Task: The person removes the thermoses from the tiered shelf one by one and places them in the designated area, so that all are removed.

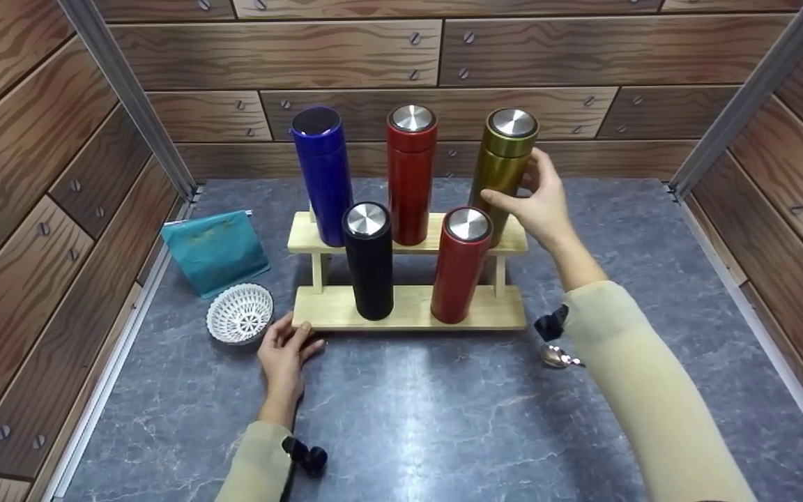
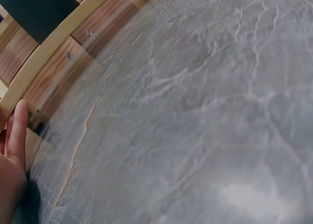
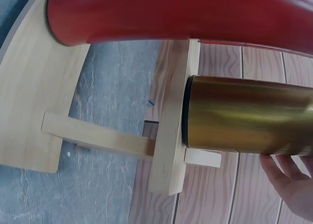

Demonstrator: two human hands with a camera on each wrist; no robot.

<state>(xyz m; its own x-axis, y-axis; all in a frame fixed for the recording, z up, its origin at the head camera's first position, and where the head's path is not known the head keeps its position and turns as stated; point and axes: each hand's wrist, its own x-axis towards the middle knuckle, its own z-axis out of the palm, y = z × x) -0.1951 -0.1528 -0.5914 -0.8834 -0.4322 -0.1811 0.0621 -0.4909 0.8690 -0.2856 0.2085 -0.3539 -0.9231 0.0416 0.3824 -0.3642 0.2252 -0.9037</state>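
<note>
A two-tier wooden rack [image 1: 408, 317] stands on the marbled tabletop. My right hand [image 1: 544, 202] grips the gold thermos flask [image 1: 502, 164] at the upper tier's right end, thumb in front and fingers behind. In the right wrist view, the base of this gold flask [image 3: 249, 115] meets the upper shelf [image 3: 171, 136]. My left hand [image 1: 286, 355] holds the front left corner of the lower shelf. Beside the gold flask on the upper tier are a red flask [image 1: 410, 188] and a blue flask [image 1: 323, 181]. Below stand a black flask [image 1: 370, 268] and another red flask [image 1: 459, 272].
Left of the rack lie a teal pouch [image 1: 217, 251] and a white woven-pattern bowl [image 1: 240, 314]. A shiny metal spoon [image 1: 555, 356] lies near my right sleeve, partly hidden. Wood-patterned walls [image 1: 401, 56] enclose the back and sides.
</note>
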